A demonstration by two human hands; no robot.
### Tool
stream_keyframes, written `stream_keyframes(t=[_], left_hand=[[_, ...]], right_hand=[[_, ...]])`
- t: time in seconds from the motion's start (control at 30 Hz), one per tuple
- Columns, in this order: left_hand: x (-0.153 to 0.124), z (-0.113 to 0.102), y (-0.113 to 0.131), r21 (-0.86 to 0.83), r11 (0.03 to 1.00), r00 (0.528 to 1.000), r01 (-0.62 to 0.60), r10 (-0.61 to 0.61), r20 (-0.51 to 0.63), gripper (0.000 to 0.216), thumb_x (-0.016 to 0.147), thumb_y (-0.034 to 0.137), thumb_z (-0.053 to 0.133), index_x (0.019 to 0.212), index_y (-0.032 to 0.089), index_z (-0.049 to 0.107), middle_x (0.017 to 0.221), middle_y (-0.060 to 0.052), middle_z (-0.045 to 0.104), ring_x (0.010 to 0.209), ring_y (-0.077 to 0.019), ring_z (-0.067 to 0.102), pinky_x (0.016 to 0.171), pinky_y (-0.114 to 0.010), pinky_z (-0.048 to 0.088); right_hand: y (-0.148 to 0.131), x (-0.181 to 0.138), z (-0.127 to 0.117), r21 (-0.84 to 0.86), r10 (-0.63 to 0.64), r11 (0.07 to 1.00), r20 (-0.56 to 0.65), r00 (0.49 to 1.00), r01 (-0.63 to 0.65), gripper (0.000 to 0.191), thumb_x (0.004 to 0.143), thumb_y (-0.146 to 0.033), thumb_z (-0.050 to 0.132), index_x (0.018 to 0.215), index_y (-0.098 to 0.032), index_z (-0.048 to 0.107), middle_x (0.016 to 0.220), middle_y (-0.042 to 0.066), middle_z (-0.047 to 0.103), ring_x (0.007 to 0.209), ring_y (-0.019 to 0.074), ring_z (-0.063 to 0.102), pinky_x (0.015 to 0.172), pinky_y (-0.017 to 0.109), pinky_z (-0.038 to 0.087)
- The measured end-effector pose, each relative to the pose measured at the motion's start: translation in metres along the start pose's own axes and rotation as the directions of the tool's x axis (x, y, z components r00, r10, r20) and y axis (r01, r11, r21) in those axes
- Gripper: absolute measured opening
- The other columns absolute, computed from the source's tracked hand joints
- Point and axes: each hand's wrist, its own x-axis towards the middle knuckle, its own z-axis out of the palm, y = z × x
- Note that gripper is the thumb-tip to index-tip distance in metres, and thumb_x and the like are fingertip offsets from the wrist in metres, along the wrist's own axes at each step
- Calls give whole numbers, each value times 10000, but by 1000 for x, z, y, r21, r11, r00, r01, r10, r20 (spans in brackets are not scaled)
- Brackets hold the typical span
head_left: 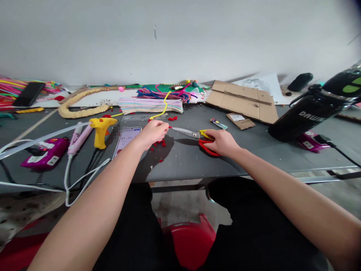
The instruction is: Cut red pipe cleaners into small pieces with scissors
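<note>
My left hand (155, 131) is closed in a pinch above the desk, and a small red fuzzy piece (170, 127) pokes out from its fingertips. In my right hand (225, 143) are scissors (185, 132) with one yellow and one red handle. Their blades point left, and the tips reach the red piece; whether they touch it I cannot tell. Red scraps (161, 143) lie below my left hand, with more red bits (172, 118) just behind it. A bent yellow pipe cleaner (165, 105) rises behind that hand; its lower end is partly hidden.
Left are a phone (129, 136), a yellow glue gun (99, 131), a pink hot tool (80, 137), a purple power strip (46, 152) and cables. Pastel pipe cleaners (150, 105) lie behind. Cardboard (242, 99) and a black bottle (307, 109) stand to the right.
</note>
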Motion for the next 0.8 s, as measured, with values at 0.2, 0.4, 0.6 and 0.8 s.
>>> stream_keyframes(t=[0.2, 0.4, 0.6, 0.8], left_hand=[[0, 1, 0, -7, 1000, 1000, 3, -3, -7, 269, 775, 167, 566, 570, 180, 393, 539, 29, 360, 423, -43, 296, 412, -207, 222], [0, 0, 0, 6, 1000, 1000, 1, -1, -8, 270, 797, 166, 546, 580, 178, 387, 550, 31, 363, 427, -40, 300, 419, -203, 227], [1, 0, -2, 17, 1000, 999, -24, 25, -22, 246, 830, 207, 561, 624, 171, 431, 576, 28, 394, 442, -43, 331, 424, -200, 254], [4, 0, -6, 70, 995, 996, -68, 71, -45, 244, 876, 263, 537, 663, 165, 473, 598, 20, 445, 467, -55, 394, 444, -199, 306]], right_hand=[[0, -1, 0, 4, -14, 1000, -14, 1000, 14, 267, 762, -502, 575, 762, -236, 592, 669, 2, 590, 591, 152, 452, 557, 272, 262], [-1, -2, -2, 5, -20, 1000, -11, 1000, 20, 298, 770, -534, 563, 762, -237, 586, 668, -1, 582, 586, 147, 444, 554, 274, 264], [-1, -1, -2, 16, -21, 1000, -4, 1000, 21, 299, 771, -537, 558, 769, -239, 587, 670, 1, 576, 597, 150, 448, 564, 274, 264], [0, 0, -1, 49, -4, 999, -5, 1000, 5, 314, 768, -547, 556, 734, -234, 554, 647, -9, 551, 579, 138, 406, 561, 273, 256]])
